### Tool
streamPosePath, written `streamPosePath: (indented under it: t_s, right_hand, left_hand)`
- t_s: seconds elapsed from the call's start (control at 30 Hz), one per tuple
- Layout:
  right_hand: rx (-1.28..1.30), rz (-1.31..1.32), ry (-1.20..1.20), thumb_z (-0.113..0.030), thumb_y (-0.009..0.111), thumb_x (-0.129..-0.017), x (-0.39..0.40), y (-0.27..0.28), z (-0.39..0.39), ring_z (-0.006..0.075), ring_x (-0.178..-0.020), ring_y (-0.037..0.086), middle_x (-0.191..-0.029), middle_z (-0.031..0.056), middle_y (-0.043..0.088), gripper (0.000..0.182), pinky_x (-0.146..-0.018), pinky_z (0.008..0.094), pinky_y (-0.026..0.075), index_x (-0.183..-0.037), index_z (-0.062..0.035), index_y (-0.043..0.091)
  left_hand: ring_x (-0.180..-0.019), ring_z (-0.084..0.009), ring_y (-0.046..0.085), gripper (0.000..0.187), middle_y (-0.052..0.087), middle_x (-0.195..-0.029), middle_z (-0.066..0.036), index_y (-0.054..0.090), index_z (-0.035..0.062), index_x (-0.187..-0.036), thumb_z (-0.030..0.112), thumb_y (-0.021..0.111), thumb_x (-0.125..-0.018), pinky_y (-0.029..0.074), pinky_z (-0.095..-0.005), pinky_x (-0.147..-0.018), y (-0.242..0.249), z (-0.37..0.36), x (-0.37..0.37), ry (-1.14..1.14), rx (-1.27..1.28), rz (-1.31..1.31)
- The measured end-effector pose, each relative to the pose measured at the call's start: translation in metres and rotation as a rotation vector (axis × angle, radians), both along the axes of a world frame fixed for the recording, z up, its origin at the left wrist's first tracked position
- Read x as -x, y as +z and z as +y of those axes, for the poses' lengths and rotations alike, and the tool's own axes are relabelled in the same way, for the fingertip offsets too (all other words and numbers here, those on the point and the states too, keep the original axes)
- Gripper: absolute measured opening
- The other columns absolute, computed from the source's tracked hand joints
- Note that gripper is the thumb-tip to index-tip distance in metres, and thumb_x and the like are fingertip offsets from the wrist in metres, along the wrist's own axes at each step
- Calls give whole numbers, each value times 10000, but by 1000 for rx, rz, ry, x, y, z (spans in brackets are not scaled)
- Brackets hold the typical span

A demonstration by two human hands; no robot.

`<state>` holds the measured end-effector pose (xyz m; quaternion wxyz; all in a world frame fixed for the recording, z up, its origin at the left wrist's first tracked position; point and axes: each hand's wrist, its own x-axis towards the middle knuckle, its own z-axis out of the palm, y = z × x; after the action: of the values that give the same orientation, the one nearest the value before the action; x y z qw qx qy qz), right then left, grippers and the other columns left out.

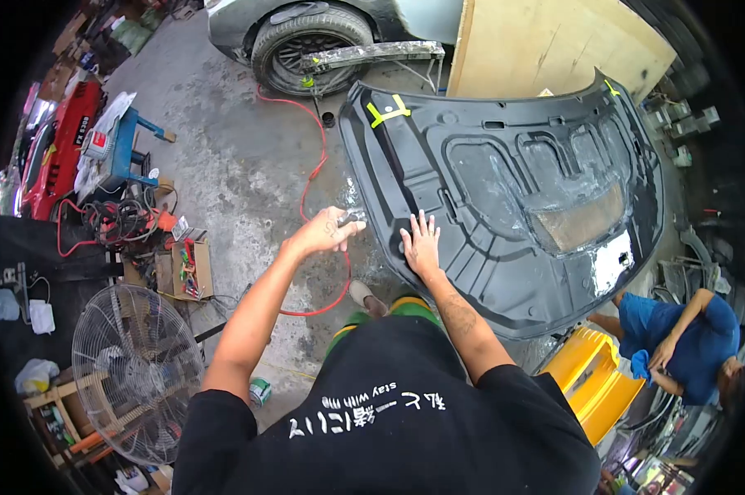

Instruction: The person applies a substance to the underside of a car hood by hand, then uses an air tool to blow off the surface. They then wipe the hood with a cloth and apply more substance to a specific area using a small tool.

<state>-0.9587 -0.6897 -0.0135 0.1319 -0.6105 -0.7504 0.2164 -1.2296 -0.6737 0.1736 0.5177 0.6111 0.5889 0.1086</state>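
My right hand point(423, 244) lies flat with spread fingers on the near left edge of a large black car hood point(492, 235). Just left of the hood's edge, my left hand point(329, 232) is in the air, its fingers curled round a small dark object point(352, 219) that I cannot make out. Yellow tape point(388, 110) marks the hood's far left corner. A translucent tan patch point(582, 219) and a shiny white patch point(612, 262) show on the hood's right half.
A red hose point(323, 157) snakes over the floor left of the hood. A wire fan point(137, 371) stands lower left, a blue stand point(125, 153) upper left. At lower right a person in blue point(694, 346) is beside a yellow part point(591, 384). A car wheel point(310, 49) is ahead.
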Motion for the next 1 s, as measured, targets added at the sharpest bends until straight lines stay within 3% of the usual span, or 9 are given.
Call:
streamPosePath:
  t_s: [0.07, 0.1, 0.3, 0.43, 0.63, 1.0]
  right_hand:
    - [2, -63, 22, -440, 461, -1045, 12, 7, 6, 439, -1518, 221, -1650, 186, 274, 647, -1209, 625, 176, -1541, -30, 389]
    - [4, -123, 48, -444, 465, -1042, 19, 9, 10, 434, -1520, 218, -1652, 184, 270, 657, -1210, 625, 174, -1544, -28, 383]
    - [-72, -123, -95, -479, 511, -1008, 36, 5, 46, 408, -1542, 171, -1667, 198, 213, 781, -1217, 626, 149, -1554, 42, 308]
    - [-90, -190, -283, -455, 532, -1002, 35, -4, 72, 385, -1547, 173, -1671, 178, 216, 794, -1222, 618, 140, -1570, 35, 271]
    - [-77, -165, -468, -477, 553, -993, 19, -6, 66, 400, -1539, 183, -1673, 144, 224, 810, -1221, 617, 143, -1585, -6, 265]
    - [-65, -69, -685, -472, 596, -980, 21, -2, 72, 444, -1516, 206, -1644, 196, 265, 735, -1225, 598, 138, -1575, -118, 351]
  left_hand:
    - [-531, -111, 637, 446, 667, -622, -46, 687, 60, -872, 495, 642, -957, 462, -279, -404, 4, 26, 19, 31, 131, 37]
    - [-524, -105, 644, 488, 677, -631, -44, 687, 53, -852, 529, 637, -945, 435, -255, -349, 2, 41, 31, 26, 61, -18]
    - [-506, -122, 650, 507, 677, -617, -50, 672, 49, -834, 546, 649, -933, 462, -271, -381, 1, 145, 70, -12, 61, 88]
    - [-517, -123, 658, 504, 679, -617, -48, 672, 55, -835, 548, 645, -938, 472, -264, -390, -8, 186, 34, -127, 120, 9]
    - [-470, -128, 625, 483, 669, -603, -70, 672, 15, -827, 477, 634, -962, 462, -293, -365, -50, 188, -57, -350, 177, -15]
    - [-444, -141, 579, 442, 645, -582, -64, 708, 20, -913, 454, 638, -963, 466, -321, -414, -77, 228, -86, -657, 164, 41]
